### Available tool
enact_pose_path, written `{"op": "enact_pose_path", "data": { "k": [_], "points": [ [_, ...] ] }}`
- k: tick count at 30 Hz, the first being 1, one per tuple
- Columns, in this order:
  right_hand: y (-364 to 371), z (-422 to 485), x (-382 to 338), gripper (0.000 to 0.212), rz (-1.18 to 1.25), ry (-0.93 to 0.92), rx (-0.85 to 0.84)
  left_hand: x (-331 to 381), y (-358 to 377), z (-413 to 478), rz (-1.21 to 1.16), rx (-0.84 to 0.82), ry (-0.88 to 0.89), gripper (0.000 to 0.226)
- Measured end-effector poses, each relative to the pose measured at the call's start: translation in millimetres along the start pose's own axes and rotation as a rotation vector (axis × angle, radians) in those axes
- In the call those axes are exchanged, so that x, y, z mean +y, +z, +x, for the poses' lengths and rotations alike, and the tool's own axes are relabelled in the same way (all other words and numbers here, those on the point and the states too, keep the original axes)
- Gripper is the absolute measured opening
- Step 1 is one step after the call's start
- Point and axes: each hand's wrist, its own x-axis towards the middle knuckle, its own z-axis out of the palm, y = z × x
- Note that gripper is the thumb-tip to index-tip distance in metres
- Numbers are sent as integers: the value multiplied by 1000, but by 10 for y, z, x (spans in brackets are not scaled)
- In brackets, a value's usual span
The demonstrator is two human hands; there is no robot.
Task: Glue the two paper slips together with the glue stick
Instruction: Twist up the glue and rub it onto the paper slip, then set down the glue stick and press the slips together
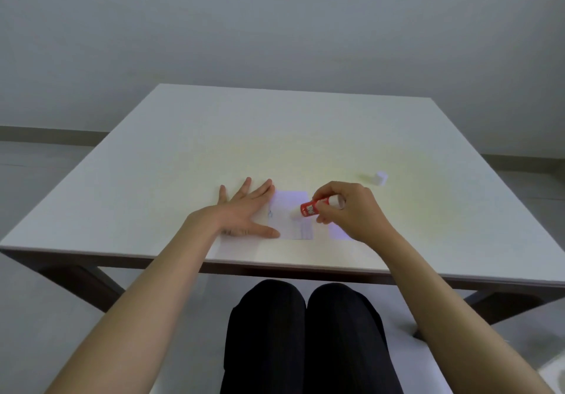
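My left hand (244,210) lies flat, fingers spread, pinning the left paper slip (292,214) to the table (214,136). My right hand (351,210) grips the glue stick (318,206), tip on that slip. The second slip (337,231) lies just right, partly hidden.

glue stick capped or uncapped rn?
Uncapped: the glue stick in the right hand shows a bare tip on the paper slip; white cap sits apart.

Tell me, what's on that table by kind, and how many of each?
Paper slips: 2, one under the left hand, the other mostly hidden by the right hand
Glue stick: 1, held in the right hand
White cap: 1, lying apart on the table
Total: 4
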Motion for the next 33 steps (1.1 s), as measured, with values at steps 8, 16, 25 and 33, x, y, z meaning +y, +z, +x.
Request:
{"op": "enact_pose_path", "data": {
  "k": [8, 16, 25, 33],
  "points": [
    [-45, -145, 22, 11, 810, 200, 187, 30, -11, -72, -107, 19, -7, 108],
    [280, -302, -293, 12, 1833, 627, 16, 267, -89, -181, -849, 411, 135, 56],
    [426, -216, -336, 24, 1523, 574, 7, 631, -263, -175, -1121, 685, 150, 6],
    [335, -347, -91, 23, 529, 212, 183, 277, -639, 90, -749, 1044, -232, 24]
  ]
}}
